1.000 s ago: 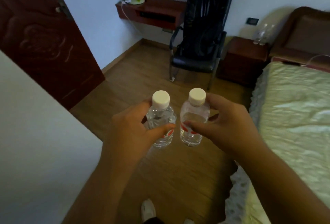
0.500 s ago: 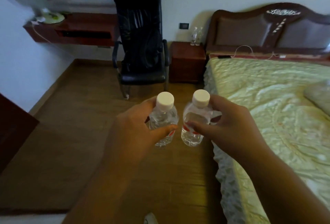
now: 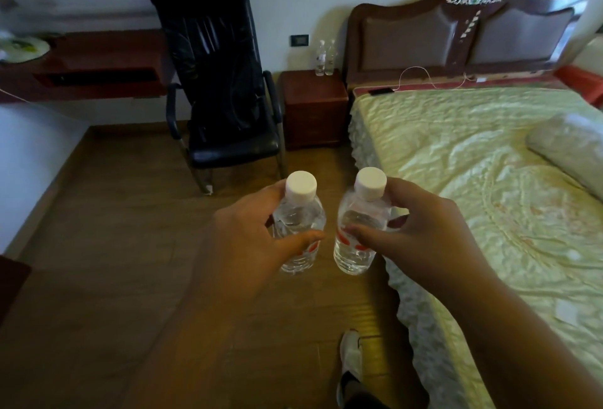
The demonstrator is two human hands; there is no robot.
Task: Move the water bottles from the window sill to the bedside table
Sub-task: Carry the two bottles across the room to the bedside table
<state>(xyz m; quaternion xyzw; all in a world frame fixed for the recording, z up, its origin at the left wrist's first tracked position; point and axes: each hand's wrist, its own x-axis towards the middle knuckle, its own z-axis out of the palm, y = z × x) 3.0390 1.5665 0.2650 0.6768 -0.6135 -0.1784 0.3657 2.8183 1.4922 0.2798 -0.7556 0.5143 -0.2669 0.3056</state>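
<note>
Clear plastic in both fists: my left hand (image 3: 248,239) wraps one bottle (image 3: 301,229), thumb across its front, and my right hand (image 3: 421,232) pinches the other bottle (image 3: 355,239) between thumb and fingers just under the cap. Both are upright, side by side but not touching, carried over the wooden floor (image 3: 114,245). Ahead of my hands, between the black chair (image 3: 222,82) on my left and the bed (image 3: 473,164) on my right, stands the bedside table (image 3: 313,108), with two bottles (image 3: 325,58) already at its back edge. I judge the carry is about midway. I would walk straight up the gap, keep both bottles level, and set mine down in front of that pair, on the free wood, one hand at a time so I don't knock them.
</note>
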